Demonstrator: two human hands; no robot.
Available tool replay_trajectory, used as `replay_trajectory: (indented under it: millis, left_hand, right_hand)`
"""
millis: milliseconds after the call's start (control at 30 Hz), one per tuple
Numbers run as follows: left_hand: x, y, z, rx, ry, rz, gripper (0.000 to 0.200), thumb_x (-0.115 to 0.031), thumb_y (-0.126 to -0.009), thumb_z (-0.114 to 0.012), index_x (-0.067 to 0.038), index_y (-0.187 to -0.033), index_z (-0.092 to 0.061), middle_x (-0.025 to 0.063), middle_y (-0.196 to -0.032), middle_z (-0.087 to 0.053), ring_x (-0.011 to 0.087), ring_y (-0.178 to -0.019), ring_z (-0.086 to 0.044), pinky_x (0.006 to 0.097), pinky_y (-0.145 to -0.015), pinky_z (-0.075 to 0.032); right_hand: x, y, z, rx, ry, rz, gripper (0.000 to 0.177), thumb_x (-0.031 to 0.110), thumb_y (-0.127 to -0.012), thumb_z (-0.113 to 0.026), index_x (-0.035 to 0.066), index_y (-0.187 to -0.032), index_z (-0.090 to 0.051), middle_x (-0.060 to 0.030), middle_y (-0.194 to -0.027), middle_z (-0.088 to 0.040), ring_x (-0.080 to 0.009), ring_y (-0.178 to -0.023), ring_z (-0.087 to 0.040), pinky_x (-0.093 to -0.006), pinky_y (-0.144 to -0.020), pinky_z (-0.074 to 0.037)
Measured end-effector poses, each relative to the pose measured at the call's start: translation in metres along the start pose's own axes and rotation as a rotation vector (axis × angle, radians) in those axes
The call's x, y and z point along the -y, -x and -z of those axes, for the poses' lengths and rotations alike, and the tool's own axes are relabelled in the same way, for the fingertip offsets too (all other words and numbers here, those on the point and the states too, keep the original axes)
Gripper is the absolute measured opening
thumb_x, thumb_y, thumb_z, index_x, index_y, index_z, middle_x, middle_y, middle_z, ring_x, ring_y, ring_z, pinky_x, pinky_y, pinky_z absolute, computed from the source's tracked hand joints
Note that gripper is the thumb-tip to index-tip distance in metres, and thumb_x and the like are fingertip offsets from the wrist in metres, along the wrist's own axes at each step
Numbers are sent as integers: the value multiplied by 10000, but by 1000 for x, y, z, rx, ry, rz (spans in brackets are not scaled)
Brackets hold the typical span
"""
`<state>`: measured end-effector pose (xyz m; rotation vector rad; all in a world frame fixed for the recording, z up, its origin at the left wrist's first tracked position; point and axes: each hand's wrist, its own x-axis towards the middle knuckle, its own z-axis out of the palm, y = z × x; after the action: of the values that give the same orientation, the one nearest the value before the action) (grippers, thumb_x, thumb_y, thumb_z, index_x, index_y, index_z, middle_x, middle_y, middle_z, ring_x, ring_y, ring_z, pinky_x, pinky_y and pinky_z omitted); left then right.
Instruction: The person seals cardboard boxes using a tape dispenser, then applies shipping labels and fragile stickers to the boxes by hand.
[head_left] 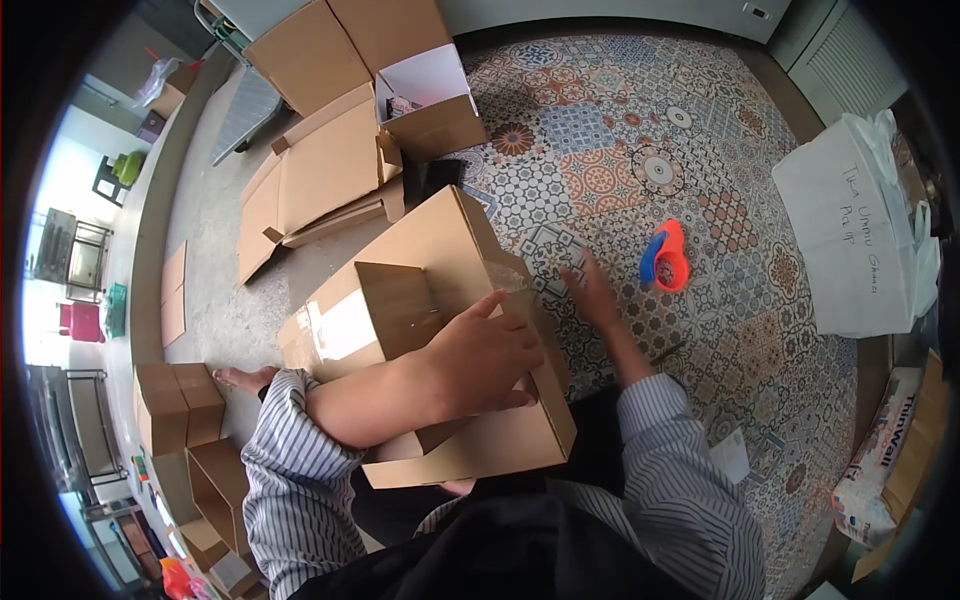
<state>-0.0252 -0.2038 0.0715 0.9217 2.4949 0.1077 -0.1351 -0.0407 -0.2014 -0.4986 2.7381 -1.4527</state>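
Note:
A brown cardboard box [400, 270] lies on its side on my lap, its bottom flaps folded in. My left hand [485, 360] presses flat on a flap of the box, fingers spread across the seam. My right hand [590, 290] reaches out over the patterned floor, fingers apart and holding nothing. An orange and blue tape dispenser [668, 257] lies on the floor a short way beyond the right hand's fingertips. Clear tape [340, 325] shines on the box's left side.
Flattened cardboard boxes [320, 170] and an open white-lined box [430, 95] lie at the far side. Small assembled boxes [180, 400] are stacked at left. A white bag with writing [850, 240] stands at right, and a ThinWall carton [890, 450] beside it.

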Motion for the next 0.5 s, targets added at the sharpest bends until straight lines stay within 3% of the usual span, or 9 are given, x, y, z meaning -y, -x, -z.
replay_trajectory:
  millis: [33, 100, 167, 233, 300, 367, 500]
  left_hand:
    - [0, -5, 1, 30, 1, 9, 388, -416, -779, -518, -138, -1049, -547, 34, -1059, -525, 164, -1109, -425, 438, -1029, -163]
    - [-1, -15, 3, 60, -15, 20, 389, -422, -779, -515, -142, -1046, -549, 37, -1048, -530, 166, -1104, -431, 436, -1030, -161]
    - [1, -22, 7, 110, 12, 59, 406, -424, -776, -517, -140, -1065, -546, 57, -1056, -532, 190, -1109, -432, 445, -1029, -159]
    - [8, -5, 24, -371, 38, -15, 430, -435, -778, -514, -136, -1084, -539, 81, -1097, -520, 215, -1122, -429, 469, -1022, -166]
    - [7, 35, 66, -551, 139, 113, 429, -402, -803, -500, -99, -1105, -525, 106, -1142, -509, 253, -1155, -409, 467, -1022, -164]
    - [11, 90, 71, -766, 134, 278, 439, -385, -806, -506, -69, -1110, -518, 119, -1155, -508, 256, -1168, -401, 456, -1014, -190]
    - [37, 172, -36, -1356, 577, 610, 463, -341, -893, -352, 2, -1196, -424, 150, -1237, -440, 262, -1212, -343, 425, -1030, -129]
  right_hand:
    - [0, 0, -29, 398, -621, -508, 650, 505, -832, -408, -12, -1225, -369, -223, -1048, -534, -320, -955, -517, -373, -820, -399]
    - [-10, 9, -80, 649, -1027, -616, 625, 490, -857, -363, -3, -1241, -349, -174, -1076, -543, -298, -959, -525, -389, -815, -400]
    - [-2, 0, -92, 636, -1187, -701, 620, 491, -857, -361, 7, -1242, -351, -167, -1084, -539, -295, -965, -520, -389, -821, -397]
    - [5, -7, -101, 564, -1218, -747, 614, 493, -856, -360, 16, -1244, -352, -160, -1092, -535, -293, -972, -516, -390, -826, -393]
    - [6, -12, -93, 505, -1213, -761, 609, 494, -856, -358, 25, -1245, -354, -153, -1100, -531, -290, -979, -511, -390, -831, -390]
    - [1, -14, -85, 492, -1183, -774, 604, 495, -856, -356, 34, -1246, -355, -146, -1108, -527, -287, -986, -507, -391, -837, -387]
    - [-3, -21, -69, 478, -1135, -787, 595, 498, -855, -353, 52, -1248, -359, -132, -1124, -519, -282, -999, -498, -391, -847, -381]
